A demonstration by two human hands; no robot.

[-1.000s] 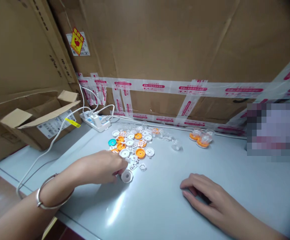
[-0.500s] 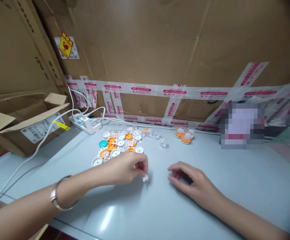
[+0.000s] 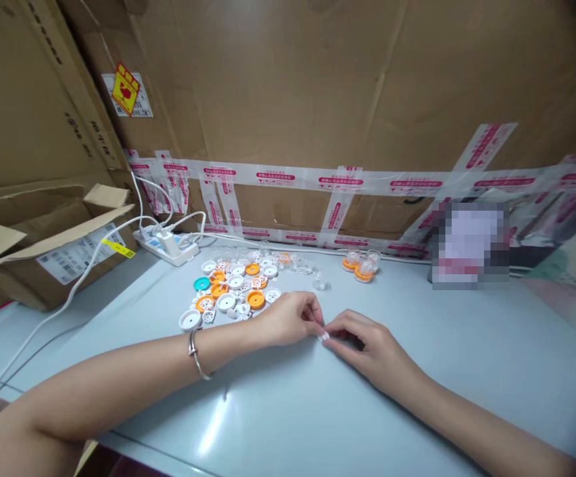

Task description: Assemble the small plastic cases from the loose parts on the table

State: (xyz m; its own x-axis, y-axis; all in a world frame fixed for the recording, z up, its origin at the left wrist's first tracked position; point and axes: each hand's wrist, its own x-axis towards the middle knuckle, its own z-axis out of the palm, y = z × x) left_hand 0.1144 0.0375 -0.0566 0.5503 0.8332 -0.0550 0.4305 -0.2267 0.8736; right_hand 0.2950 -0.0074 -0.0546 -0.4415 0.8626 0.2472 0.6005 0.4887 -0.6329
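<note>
A small white plastic part (image 3: pixel 324 336) is pinched between the fingertips of both hands, just above the table. My left hand (image 3: pixel 292 319), with a silver bangle on its wrist, is closed on the part from the left. My right hand (image 3: pixel 367 344) meets it from the right, thumb and index finger on the same part. The part's exact shape is mostly hidden by the fingers. Behind my left hand lies a spread of loose white plastic discs (image 3: pixel 227 302), orange discs (image 3: pixel 256 300), a teal disc (image 3: pixel 201 284) and small white wheel-like pieces (image 3: pixel 209 317).
Clear domed pieces with orange bases (image 3: pixel 364 271) stand at the back, near a loose clear cup (image 3: pixel 320 283). A power strip (image 3: pixel 168 246) with white cables and an open cardboard box (image 3: pixel 49 245) are at the left. A blurred-out object (image 3: pixel 469 245) leans at the right.
My left hand has moved right with the small white part and met my right hand. My right hand's fingers have closed on the part.
</note>
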